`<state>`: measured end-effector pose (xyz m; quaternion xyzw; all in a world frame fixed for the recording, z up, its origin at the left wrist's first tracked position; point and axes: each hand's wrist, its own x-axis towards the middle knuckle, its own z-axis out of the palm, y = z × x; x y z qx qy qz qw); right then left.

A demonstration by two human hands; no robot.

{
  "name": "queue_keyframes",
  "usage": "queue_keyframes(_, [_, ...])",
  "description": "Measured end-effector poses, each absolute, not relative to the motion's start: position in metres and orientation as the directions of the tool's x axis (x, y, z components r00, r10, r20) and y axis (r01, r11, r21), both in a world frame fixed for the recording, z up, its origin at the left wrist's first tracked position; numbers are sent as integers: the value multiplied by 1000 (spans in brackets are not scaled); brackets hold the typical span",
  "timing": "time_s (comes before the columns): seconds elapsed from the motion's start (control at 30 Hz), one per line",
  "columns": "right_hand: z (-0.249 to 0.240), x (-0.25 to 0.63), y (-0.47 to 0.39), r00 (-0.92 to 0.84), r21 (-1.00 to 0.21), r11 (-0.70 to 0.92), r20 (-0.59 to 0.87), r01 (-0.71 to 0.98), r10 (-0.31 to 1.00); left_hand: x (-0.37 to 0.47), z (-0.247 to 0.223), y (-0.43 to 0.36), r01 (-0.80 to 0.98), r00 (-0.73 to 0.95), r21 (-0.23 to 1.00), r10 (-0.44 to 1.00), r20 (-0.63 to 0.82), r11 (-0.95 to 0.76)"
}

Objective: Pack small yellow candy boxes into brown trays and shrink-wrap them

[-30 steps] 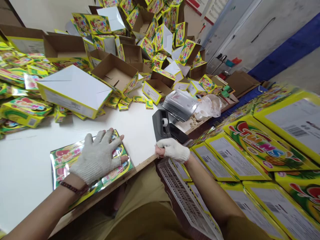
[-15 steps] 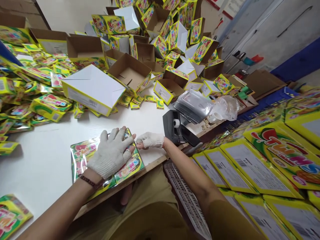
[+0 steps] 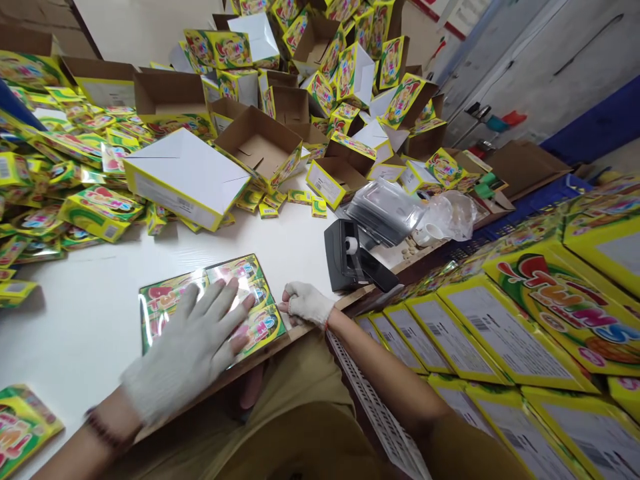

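A flat pack of printed yellow and green boxes under shiny clear plastic lies at the front edge of the white table. My left hand, in a white fingerless glove, rests over its near left part with fingers spread. At the pack's right side, my right hand, gloved alike, has its fingers curled together by the lower right edge; what they pinch is too small to make out. A black tape dispenser with a white-cored roll stands just beyond my right hand.
Small yellow boxes are heaped at left. Open cartons fill the back. Clear plastic trays lie behind the dispenser. Large stacked cartons stand at right, beside a white crate. Another pack sits front left.
My left hand has slid left and nearer to me, uncovering more of the pack. My right hand has moved slightly right and down along its edge.
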<state>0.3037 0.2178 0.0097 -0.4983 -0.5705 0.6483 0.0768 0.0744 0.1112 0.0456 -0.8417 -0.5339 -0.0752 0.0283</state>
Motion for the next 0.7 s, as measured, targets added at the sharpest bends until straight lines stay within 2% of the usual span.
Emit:
queue_keyframes(0.07, [26,327,216,-388,-849,-133,-366,511,846,56,31,80,867,459,92,858,231,-489])
queue_keyframes(0.13, [43,359,219,-252,-837,94,-54,539,966,40,11,57,835,436,182,826,358,-519])
queue_keyframes(0.2, [55,392,226,-51,-754,202,219,625,974,32,-5,48,823,383,236,811,442,-517])
queue_keyframes(0.23, [59,407,230,45,-713,181,286,678,957,33,-10,49,822,362,252,809,463,-511])
queue_keyframes(0.27, [60,420,234,122,-687,124,298,716,947,36,-12,54,826,347,256,812,470,-502])
queue_keyframes(0.33, [56,437,242,200,-675,-18,193,738,961,51,-8,70,843,348,220,810,472,-491])
queue_keyframes(0.43, [44,441,251,163,-705,-99,23,702,986,79,8,102,878,375,94,797,474,-469])
queue_keyframes(0.57, [35,431,247,172,-740,-60,76,670,982,103,17,134,885,381,-17,702,602,-466])
queue_keyframes(0.7, [38,431,220,209,-785,19,188,619,960,104,12,145,857,388,-45,586,711,-513])
